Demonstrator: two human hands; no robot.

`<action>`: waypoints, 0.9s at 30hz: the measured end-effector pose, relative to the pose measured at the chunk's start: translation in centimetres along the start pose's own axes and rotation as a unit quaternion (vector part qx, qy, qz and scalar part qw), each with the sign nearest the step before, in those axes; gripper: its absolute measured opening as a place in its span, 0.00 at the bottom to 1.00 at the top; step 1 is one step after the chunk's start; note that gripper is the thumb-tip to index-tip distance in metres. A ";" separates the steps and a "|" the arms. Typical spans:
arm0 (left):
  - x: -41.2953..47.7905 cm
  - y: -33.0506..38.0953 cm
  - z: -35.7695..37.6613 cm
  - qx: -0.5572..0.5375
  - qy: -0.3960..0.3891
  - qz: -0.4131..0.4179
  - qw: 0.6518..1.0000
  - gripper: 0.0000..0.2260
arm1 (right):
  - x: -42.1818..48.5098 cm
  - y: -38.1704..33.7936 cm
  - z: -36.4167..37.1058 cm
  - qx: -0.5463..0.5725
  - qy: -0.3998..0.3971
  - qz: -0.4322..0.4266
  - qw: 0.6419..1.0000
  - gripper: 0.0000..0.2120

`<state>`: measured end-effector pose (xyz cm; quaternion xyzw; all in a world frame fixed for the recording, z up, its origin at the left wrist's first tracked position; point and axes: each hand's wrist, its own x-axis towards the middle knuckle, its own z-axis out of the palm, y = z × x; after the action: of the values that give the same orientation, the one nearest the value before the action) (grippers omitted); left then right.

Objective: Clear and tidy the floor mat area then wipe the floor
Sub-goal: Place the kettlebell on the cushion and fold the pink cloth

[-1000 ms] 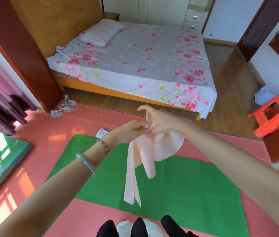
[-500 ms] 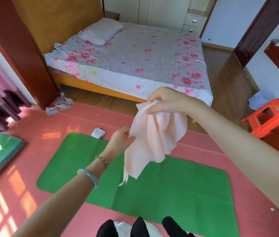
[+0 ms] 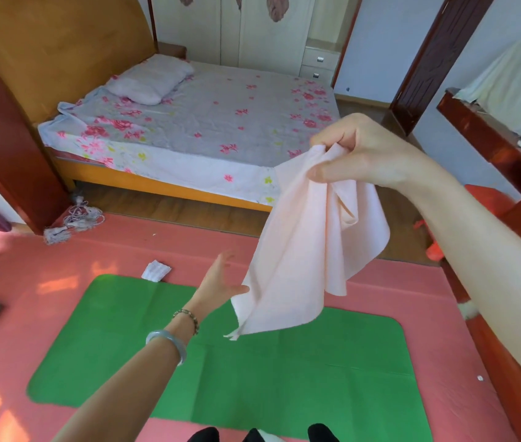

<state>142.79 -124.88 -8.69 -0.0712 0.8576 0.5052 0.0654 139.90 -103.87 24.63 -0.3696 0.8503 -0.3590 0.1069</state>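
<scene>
My right hand is raised and pinches the top edge of a pale pink cloth, which hangs loose in the air. My left hand is lower, fingers spread and straight, its fingertips beside the cloth's lower left edge; I cannot tell if they touch. Below both lies a green floor mat on a larger pink mat. A small white folded scrap lies on the pink mat just beyond the green mat's far left corner.
A bed with a floral sheet stands beyond a strip of wooden floor. A bundle of white cord lies by the dark wardrobe at left. A red plastic stool and wooden furniture stand at right. A tiny white speck lies on the pink mat.
My right hand has lifted the cloth higher and to the right. My left hand has let go of the cloth's edge and opened.
</scene>
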 end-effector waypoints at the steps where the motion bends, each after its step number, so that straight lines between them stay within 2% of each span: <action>1: 0.3 0.7 0.7 0.032 -0.044 0.029 0.998 0.35 | -0.2 0.0 0.0 -0.004 -0.006 0.005 1.000 0.06; 4: 0.7 2.5 2.9 0.094 -0.142 0.077 0.982 0.25 | -0.6 0.3 0.2 -0.009 -0.011 0.018 1.000 0.06; 6: 0.2 3.5 4.2 0.086 -0.173 0.085 0.977 0.14 | -1.0 0.7 -0.1 -0.012 -0.009 0.027 1.000 0.07; 8: -0.2 3.6 4.9 0.077 -0.176 0.086 0.978 0.09 | -1.4 1.1 -0.4 -0.023 -0.002 0.041 0.999 0.06; 12: -0.7 1.4 4.6 0.061 -0.192 0.042 0.978 0.13 | -2.8 2.2 -1.0 -0.034 0.018 0.072 0.997 0.05; 15: -1.2 -0.5 3.9 0.060 -0.195 0.038 0.978 0.10 | -3.8 3.5 -1.2 -0.033 0.030 0.087 0.995 0.10; 17: -1.4 -0.5 3.4 0.059 -0.179 0.035 0.982 0.10 | -4.4 4.9 -1.2 -0.037 0.056 0.093 0.993 0.07; 19: -1.7 0.6 2.4 0.067 -0.167 0.048 0.982 0.11 | -5.0 6.6 -1.3 -0.049 0.086 0.101 0.990 0.11; 20: -2.0 1.7 1.6 0.080 -0.165 0.060 0.981 0.10 | -5.3 7.4 -1.0 -0.049 0.099 0.114 0.987 0.08; 23: -1.9 4.8 -0.8 0.085 -0.155 0.101 0.979 0.05 | -6.1 9.8 1.2 -0.062 0.106 0.141 0.982 0.12; 27: -2.4 10.9 -3.9 0.036 -0.150 0.118 0.981 0.08 | -5.9 12.3 4.9 -0.067 0.100 0.192 0.974 0.09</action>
<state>142.91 -122.95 3.00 0.1100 0.8579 0.4831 0.1358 139.52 -96.56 12.12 -0.1679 0.9340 -0.3090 0.0629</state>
